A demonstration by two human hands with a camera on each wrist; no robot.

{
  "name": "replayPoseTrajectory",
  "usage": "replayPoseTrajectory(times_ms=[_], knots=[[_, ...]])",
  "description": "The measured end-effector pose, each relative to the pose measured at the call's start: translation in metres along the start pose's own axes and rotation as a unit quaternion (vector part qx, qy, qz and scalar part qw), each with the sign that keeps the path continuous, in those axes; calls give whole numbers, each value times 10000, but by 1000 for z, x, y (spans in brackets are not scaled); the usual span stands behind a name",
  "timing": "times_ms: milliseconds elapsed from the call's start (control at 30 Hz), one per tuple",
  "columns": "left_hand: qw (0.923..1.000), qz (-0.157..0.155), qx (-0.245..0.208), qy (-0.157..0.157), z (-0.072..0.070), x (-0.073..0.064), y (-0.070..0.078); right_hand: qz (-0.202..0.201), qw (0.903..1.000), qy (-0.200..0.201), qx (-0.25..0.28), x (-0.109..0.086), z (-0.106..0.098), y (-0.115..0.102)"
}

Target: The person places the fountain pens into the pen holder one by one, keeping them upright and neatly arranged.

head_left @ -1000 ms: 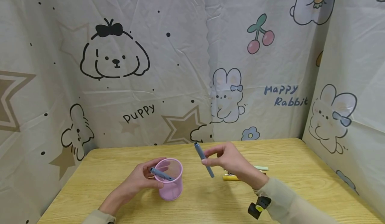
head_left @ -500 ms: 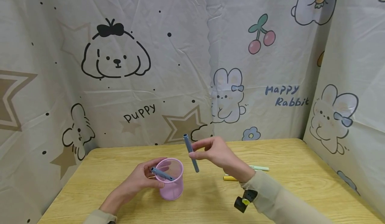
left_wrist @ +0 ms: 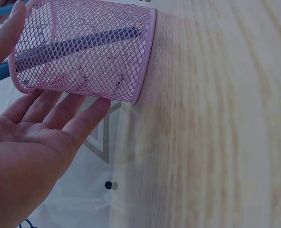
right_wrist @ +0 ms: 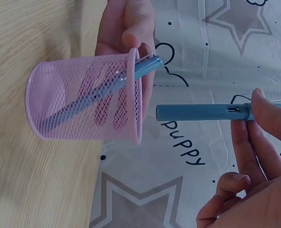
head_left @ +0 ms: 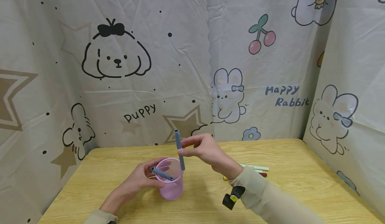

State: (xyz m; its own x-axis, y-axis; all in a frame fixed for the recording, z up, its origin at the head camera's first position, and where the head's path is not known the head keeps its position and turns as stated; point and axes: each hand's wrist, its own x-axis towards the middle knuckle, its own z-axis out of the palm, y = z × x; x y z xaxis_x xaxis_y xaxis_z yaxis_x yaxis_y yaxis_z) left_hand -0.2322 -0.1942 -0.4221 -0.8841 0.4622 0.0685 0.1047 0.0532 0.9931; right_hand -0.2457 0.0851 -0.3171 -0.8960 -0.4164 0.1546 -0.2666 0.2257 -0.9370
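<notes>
A pink mesh pen holder (head_left: 171, 189) stands upright on the table. My left hand (head_left: 143, 176) holds it from the left, thumb by the near rim and fingers along the far side. One blue pen (right_wrist: 100, 92) leans inside it, its upper end sticking out over the rim. My right hand (head_left: 203, 149) pinches a second blue pen (head_left: 179, 150) between thumb and fingers, nearly upright. In the right wrist view this pen's lower end is a short gap above the holder's mouth. In the left wrist view, the fingers (left_wrist: 85, 118) of my left hand touch the mesh wall.
Several pens lie on the wooden table (head_left: 120, 157) behind my right wrist: a pale green pen (head_left: 258, 168), a dark red one (head_left: 263, 174) and a mostly hidden yellow one (head_left: 225, 178). Printed cloth (head_left: 180, 67) walls in the back and sides.
My right hand has carried its blue pen left and slightly up, from beside the pen holder to over its right rim, turning it more upright. The left hand and holder stay put.
</notes>
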Motion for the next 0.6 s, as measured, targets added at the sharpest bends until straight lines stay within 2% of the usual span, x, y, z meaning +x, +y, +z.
replayPoseTrajectory(times_ms=[600], knots=[[9999,-122,23,-14,-1,-2,1,-49,9994,-236,248,7,27,10]])
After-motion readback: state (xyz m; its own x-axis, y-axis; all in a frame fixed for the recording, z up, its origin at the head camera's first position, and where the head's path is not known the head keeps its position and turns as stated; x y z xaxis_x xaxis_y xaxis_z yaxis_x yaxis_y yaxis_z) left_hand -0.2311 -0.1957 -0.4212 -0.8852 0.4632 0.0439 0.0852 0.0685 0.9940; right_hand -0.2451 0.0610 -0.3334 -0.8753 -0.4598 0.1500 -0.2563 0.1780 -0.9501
